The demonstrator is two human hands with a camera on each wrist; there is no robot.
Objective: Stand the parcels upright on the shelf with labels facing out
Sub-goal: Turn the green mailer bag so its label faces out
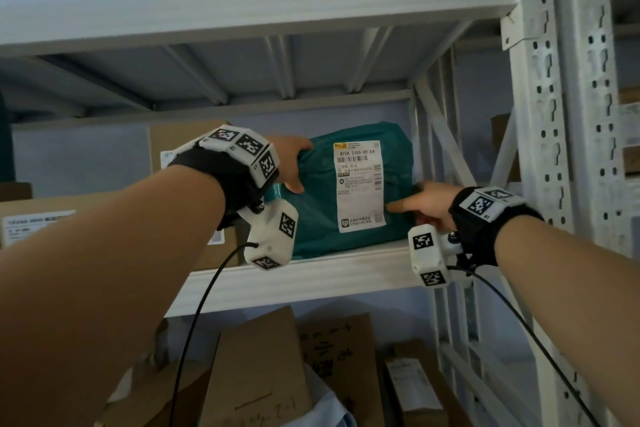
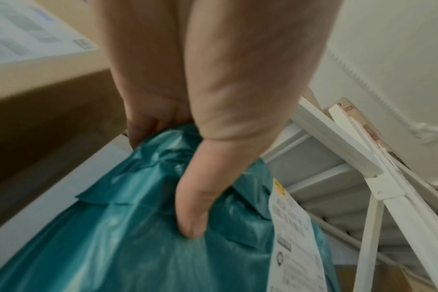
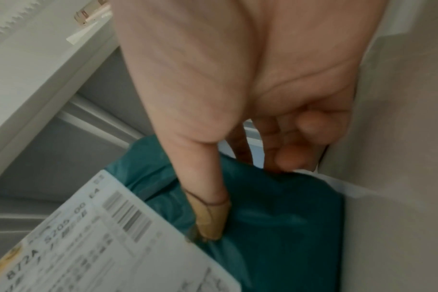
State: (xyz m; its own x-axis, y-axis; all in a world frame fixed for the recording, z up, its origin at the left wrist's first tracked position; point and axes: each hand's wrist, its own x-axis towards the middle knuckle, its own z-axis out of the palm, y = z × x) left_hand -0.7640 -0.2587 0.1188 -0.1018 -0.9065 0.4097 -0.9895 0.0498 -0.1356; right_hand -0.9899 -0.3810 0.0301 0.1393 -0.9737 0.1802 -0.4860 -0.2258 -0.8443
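**Settling the teal parcel upright**

White metal shelf carries the teal parcel at centre frame, label outward. Left hand pinches its upper-left corner; right hand pinches the right edge. Keep both grips until the base sits flat, then release gently.

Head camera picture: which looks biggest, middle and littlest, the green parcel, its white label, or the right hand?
1. Green parcel, biggest.
2. White label stuck on its front.
3. Right hand, littlest, though part of it hides behind the parcel, so label versus hand is less sure.
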